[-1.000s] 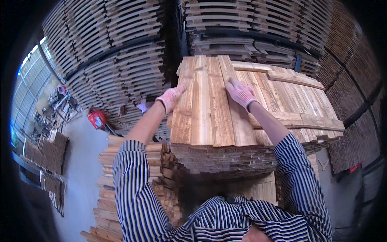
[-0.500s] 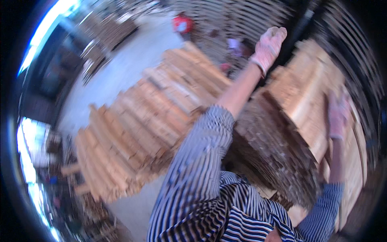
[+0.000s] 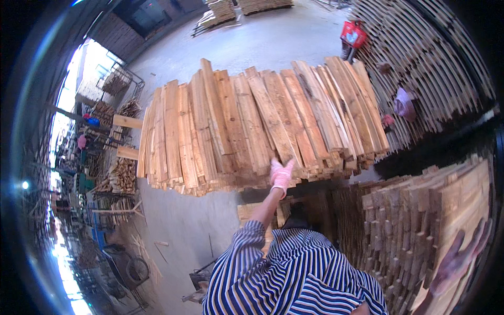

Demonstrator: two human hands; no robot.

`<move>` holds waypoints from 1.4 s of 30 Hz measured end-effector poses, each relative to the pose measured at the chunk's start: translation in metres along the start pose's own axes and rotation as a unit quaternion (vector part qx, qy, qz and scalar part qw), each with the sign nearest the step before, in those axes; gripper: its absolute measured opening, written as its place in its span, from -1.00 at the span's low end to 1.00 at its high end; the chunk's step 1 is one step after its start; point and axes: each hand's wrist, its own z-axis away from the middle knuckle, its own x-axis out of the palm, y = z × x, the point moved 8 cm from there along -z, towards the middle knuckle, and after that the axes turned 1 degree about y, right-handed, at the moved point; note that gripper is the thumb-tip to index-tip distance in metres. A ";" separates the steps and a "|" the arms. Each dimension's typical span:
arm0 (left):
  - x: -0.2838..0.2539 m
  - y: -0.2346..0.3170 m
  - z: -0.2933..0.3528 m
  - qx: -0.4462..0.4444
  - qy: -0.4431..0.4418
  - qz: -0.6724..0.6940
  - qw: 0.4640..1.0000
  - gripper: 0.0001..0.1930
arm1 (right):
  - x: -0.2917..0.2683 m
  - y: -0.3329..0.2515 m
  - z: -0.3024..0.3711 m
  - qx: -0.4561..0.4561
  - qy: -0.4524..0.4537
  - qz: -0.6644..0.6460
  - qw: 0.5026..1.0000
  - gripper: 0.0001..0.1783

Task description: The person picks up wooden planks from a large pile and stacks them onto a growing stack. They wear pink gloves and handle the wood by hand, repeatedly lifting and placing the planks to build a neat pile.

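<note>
My left hand (image 3: 282, 176), in a pink-and-white work glove, reaches forward to the near ends of a wide pile of sawn wooden boards (image 3: 247, 115). Its thumb and fingers are apart, with nothing seen between them; whether it touches the boards I cannot tell. At the lower right, my right hand (image 3: 458, 265) has its fingers spread over the pale top boards of a tall stack (image 3: 464, 194). That hand holds nothing that shows. The rough edges of this stack's boards face me.
A person with a red bag (image 3: 354, 34) is beyond the pile, by slatted wood racks (image 3: 430, 68). A lavender hat-like shape (image 3: 404, 103) shows nearer. Left lie a wheeled cart (image 3: 128, 268) and scrap wood (image 3: 122, 176). More board stacks (image 3: 218, 13) stand far back.
The view has swung left, bringing the board pile to the middle. My left hand has come from the far racks to the pile's near ends. My right hand stays over the right stack.
</note>
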 end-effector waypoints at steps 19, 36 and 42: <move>-0.106 0.071 0.125 0.046 -0.139 -0.097 0.984 -0.28 | 0.261 -0.545 0.115 0.028 -0.658 -0.434 0.615 0.40; -0.015 -0.081 0.050 -0.128 -0.261 0.199 0.936 -0.33 | 0.339 -0.565 0.183 0.153 -0.634 -0.673 0.348 0.21; -0.029 -0.010 0.103 0.103 -0.274 0.116 0.949 -0.36 | 0.329 -0.553 0.166 0.134 -0.649 -0.621 0.419 0.00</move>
